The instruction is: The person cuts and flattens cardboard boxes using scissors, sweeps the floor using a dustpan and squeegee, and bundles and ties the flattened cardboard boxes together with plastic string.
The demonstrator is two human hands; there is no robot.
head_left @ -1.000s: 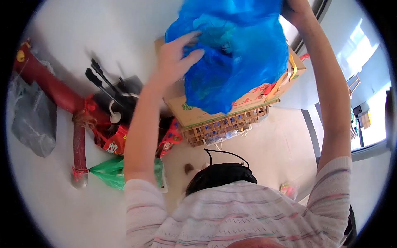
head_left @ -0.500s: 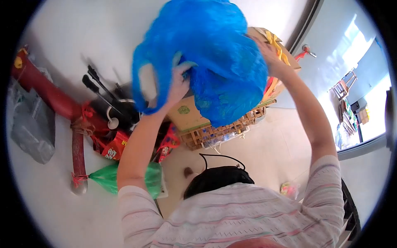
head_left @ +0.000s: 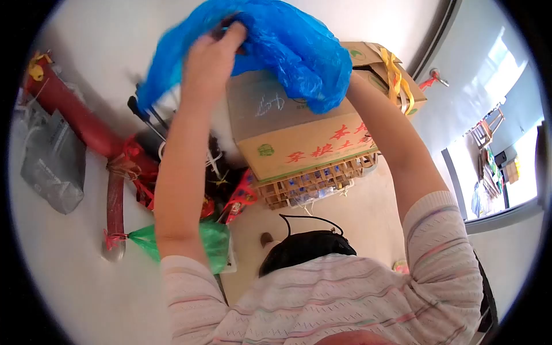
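Note:
A crumpled blue plastic bag (head_left: 287, 49) is held up over a cardboard box. My left hand (head_left: 214, 60) is closed on the bag's left part, with the thumb and fingers bunched around the plastic. Behind the bag's right side, my right hand is out of sight; only the forearm (head_left: 385, 135) shows, so its fingers cannot be made out. Beneath the bag sits the cardboard box (head_left: 313, 152) with red Chinese characters on its front. A yellow ribbon (head_left: 394, 75) hangs by the box's right end.
A brown woven basket (head_left: 316, 184) with bottles supports the box. To the left are a dark red pipe (head_left: 77, 118), a grey plastic bag (head_left: 54, 164) and a green bag (head_left: 213, 244). A black bag (head_left: 307, 247) hangs at my waist. On the right is a door (head_left: 454, 86).
The blue bag has moved up and left, exposing the box's top and front. My left hand has risen with it, and my right hand has slipped from view behind the plastic.

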